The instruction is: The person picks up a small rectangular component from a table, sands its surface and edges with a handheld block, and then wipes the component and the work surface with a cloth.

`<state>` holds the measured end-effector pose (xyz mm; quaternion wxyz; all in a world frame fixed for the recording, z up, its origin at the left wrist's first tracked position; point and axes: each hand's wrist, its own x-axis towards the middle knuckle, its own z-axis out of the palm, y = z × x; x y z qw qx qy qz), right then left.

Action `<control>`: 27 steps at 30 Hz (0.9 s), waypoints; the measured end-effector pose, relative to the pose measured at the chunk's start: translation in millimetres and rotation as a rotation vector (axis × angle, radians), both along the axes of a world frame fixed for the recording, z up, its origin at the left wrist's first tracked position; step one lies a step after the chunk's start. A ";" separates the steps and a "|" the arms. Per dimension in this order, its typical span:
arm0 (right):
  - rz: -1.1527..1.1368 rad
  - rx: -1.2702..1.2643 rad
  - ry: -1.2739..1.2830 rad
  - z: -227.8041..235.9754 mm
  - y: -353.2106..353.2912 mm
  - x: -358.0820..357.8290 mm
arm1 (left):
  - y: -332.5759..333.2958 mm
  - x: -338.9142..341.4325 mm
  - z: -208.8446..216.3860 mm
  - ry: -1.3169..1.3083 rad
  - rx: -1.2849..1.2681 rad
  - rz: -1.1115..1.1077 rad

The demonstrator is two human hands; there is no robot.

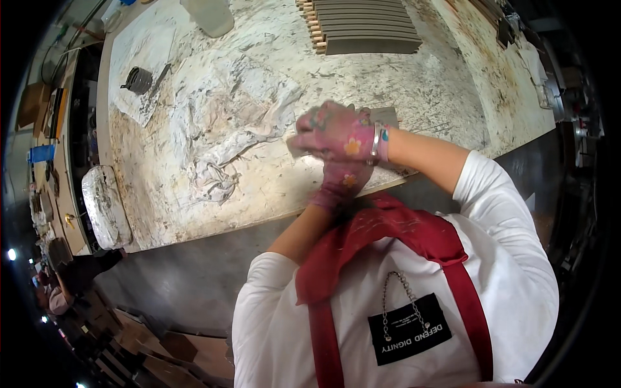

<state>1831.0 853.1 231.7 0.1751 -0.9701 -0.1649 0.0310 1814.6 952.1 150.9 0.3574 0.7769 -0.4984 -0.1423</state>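
My two hands meet over the near part of the worktable, both in pink flowered gloves. My right hand (333, 132) is closed in a fist and crosses above my left. A small pale edge (295, 147) pokes out at its left side; what it belongs to is unclear. My left hand (343, 181) lies under the right one, its fingers hidden. Behind my right wrist shows the end of a grey-brown strip (386, 118), mostly covered by my hands. A crumpled, stained white cloth (259, 97) lies to their left.
A neat row of grey-brown strips (369, 29) with wooden pegs at one end sits at the back. A translucent jug (212, 18) and a dark coil-like roll (138, 80) stand back left. A white wrapped bundle (105, 207) is at the table's left corner.
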 end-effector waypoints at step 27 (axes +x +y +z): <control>-0.990 1.791 -0.352 -44.3 -43.9 -66.4 | 68.9 97.6 59.1 -0.470 0.135 -0.172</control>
